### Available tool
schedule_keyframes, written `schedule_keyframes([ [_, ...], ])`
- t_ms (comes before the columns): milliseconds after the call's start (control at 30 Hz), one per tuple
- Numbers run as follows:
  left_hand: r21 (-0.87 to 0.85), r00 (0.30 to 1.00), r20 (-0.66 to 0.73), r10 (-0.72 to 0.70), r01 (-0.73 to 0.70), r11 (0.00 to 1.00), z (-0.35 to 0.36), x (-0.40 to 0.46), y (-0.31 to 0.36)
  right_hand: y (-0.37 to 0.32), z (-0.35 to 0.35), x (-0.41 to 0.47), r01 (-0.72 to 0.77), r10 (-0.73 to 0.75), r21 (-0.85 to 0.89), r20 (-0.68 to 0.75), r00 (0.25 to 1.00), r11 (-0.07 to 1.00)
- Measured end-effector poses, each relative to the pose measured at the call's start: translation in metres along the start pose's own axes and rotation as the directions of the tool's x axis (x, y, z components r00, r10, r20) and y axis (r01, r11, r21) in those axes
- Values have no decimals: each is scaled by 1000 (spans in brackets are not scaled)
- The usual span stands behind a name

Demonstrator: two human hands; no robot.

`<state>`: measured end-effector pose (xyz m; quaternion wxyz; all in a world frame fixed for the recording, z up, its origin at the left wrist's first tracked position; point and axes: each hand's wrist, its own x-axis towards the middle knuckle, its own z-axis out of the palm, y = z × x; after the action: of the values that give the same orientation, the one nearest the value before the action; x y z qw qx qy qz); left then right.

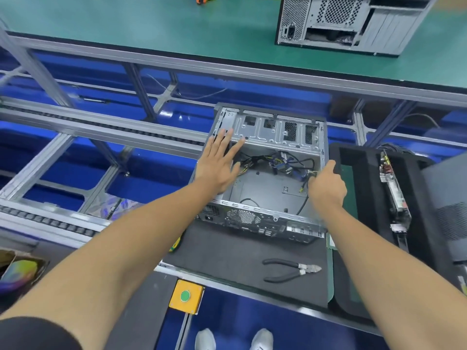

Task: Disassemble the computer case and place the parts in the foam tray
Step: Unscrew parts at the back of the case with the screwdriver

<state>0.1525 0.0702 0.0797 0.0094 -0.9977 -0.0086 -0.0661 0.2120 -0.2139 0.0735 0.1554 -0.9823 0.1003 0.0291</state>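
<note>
Dark mat [227, 258], open case [265, 183] centered.

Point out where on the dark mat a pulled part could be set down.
Bare dark mat lies between the open grey metal computer case and the black-handled cutting pliers, and left of the pliers. Inside the case, the floor near the rear fan grille is bare; the tangle of cables by the right hand is crowded.

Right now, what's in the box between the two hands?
In the head view, a tangle of cables lies inside the open computer case, between the flat left hand and the right hand gripping the case's right wall.
</note>
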Motion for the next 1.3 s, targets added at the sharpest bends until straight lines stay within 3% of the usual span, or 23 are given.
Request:
schedule_keyframes([
  [167,-195,997,57,-61,71,978,11,-9,11,1,0,1,-2,2,-7,-10,1000,1000],
  [433,-102,998,65,26,-19,995,18,26,3,-2,2,6,-41,43,-68,33,999,997],
  [667,-285,998,-56,-2,-14,959,5,11,-24,1,6,8,-55,55,14,-4,998,998],
  [733,-287,999,-16,41,-44,957,4,11,-40,-2,5,5,-54,54,5,3,999,999],
  [800,-302,996,85,12,14,953,6,15,-46,-8,4,0,13,-19,-156,-37,999,988],
  [867,-380,983,178,-43,109,919,6,17,-46,-19,7,-14,234,-280,-319,-107,954,918],
  [933,-417,977,205,-51,134,899,6,15,-46,-40,15,-32,460,-488,-202,-120,865,865],
  [1000,-410,979,196,-56,134,902,4,14,-47,-72,25,-46,545,-544,9,-45,838,838],
  [1100,-397,979,182,-89,156,905,3,6,-41,-121,35,-66,375,-472,316,335,815,871],
  [1133,-379,977,185,-110,174,909,5,-1,-38,-129,39,-73,338,-461,349,376,804,874],
  [1200,-317,968,171,-181,228,921,11,-17,-33,-134,48,-84,393,-464,257,345,816,883],
  [1300,-189,979,31,-203,205,960,17,-29,-26,-128,55,-94,407,-438,163,349,828,899],
])
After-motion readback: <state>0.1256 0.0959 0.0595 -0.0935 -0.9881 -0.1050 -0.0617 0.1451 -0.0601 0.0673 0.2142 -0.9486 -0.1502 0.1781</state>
